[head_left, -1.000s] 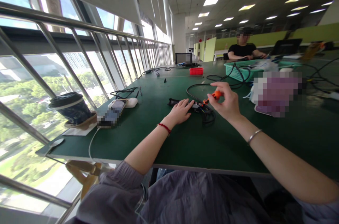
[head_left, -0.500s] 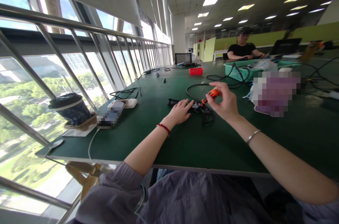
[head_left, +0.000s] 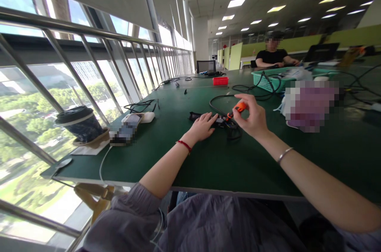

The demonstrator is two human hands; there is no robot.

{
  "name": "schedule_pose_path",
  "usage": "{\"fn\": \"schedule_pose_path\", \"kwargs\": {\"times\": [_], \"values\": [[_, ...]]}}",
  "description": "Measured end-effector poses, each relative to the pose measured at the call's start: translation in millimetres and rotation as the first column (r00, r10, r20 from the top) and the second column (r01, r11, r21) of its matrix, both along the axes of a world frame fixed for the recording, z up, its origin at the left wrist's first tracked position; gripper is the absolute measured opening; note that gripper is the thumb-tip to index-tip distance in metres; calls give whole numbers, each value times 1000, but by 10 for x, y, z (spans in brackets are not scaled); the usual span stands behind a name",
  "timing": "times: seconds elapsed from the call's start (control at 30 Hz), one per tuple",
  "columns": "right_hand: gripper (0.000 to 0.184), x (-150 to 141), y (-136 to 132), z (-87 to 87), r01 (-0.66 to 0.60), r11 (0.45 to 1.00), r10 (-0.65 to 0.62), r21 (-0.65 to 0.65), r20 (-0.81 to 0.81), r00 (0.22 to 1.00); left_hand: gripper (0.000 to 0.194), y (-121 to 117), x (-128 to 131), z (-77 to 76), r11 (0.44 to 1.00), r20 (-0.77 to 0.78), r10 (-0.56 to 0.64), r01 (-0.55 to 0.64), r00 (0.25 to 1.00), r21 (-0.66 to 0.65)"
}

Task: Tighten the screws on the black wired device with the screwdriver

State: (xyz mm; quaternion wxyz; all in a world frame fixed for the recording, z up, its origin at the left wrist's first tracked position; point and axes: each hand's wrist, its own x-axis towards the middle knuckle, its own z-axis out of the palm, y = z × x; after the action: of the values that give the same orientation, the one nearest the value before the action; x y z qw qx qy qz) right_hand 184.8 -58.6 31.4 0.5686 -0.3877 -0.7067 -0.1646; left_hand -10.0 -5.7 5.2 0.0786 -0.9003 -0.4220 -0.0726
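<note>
The right hand (head_left: 253, 119) pinches an orange-handled screwdriver (head_left: 238, 108), tip down on the small black device (head_left: 222, 120) just below; the left hand (head_left: 204, 125) presses it flat beside. Screw-driving seems underway; next calls for steady turning.

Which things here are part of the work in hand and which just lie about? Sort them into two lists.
In hand:
- left hand pressing down the small black device
- right hand, grip shut on the orange-handled screwdriver
- black cable running from the device

Lying about:
- paper cup
- phone
- red box
- green basket
</note>
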Motion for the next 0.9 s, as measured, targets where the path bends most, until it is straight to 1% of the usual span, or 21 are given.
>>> {"fn": "schedule_pose_path", "kwargs": {"times": [0.1, 0.17, 0.23, 0.37, 0.47, 0.53, 0.67, 0.73, 0.83, 0.9], "values": [[23, 23, 11, -13, 51, 998, -50, -30, 16, 999, 55, 33, -23, -18, 997, 2, -14, 14, 1000, 81], [22, 41, 18, -18, 76, 996, -76, -46, 0, 997, 53, 64, -45, -11, 990, -21, -25, 28, 999, 141], [23, 56, 20, -19, 92, 994, -93, -62, -24, 995, 52, 102, -68, 14, 980, -65, -54, 66, 996, 190], [16, 68, 8, -4, 63, 994, -68, -88, -51, 996, 50, 196, -98, 82, 958, -159, -128, 163, 979, 235], [17, 59, -21, 20, 40, 996, -41, -78, -15, 999, 49, 276, -97, 103, 955, -171, -143, 182, 975, 236], [21, 50, -41, 39, 27, 994, -23, -108, 39, 999, 47, 329, -94, 91, 957, -149, -141, 173, 979, 231], [15, 46, -56, 71, 5, 977, -6, -215, -2, 1000, 46, 421, -111, 13, 963, -54, -131, 140, 990, 231], [13, 64, -48, 77, -9, 963, -10, -270, -67, 998, 47, 444, -131, -27, 965, -6, -142, 139, 990, 223], [23, 114, -27, 65, -37, 931, -31, -363, -181, 983, 50, 438, -159, -60, 971, 33, -145, 136, 989, 195], [24, 151, -12, 46, -62, 917, -34, -393, -232, 972, 51, 417, -169, -66, 979, 64, -129, 117, 990, 169]]}}
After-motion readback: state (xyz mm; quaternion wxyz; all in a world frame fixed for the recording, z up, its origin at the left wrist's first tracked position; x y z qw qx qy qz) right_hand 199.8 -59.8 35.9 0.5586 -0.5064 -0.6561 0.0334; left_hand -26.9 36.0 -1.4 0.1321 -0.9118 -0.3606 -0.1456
